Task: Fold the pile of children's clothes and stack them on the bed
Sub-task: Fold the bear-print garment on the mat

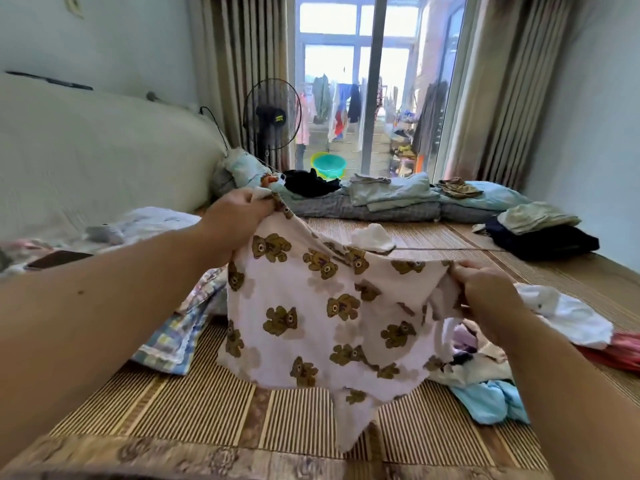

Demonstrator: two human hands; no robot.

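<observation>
A pale pink child's garment with brown bear prints [311,327] hangs spread in the air above the bamboo mat of the bed [194,403]. My left hand [239,216] grips its upper left edge, raised higher. My right hand [485,292] pinches its upper right edge, lower and nearer. The garment's bottom edge touches the mat. A heap of unfolded clothes [485,372], white, light blue and red pieces, lies on the mat at the right, partly hidden by my right forearm. A plaid blue garment [180,327] lies at the left beneath my left arm.
Folded blue-grey bedding [388,199] runs along the far end of the bed. A dark folded stack [543,237] sits at the far right. A small white piece [374,237] lies mid-mat. A fan [272,116] and a glass door stand behind. A phone [55,259] lies at the left.
</observation>
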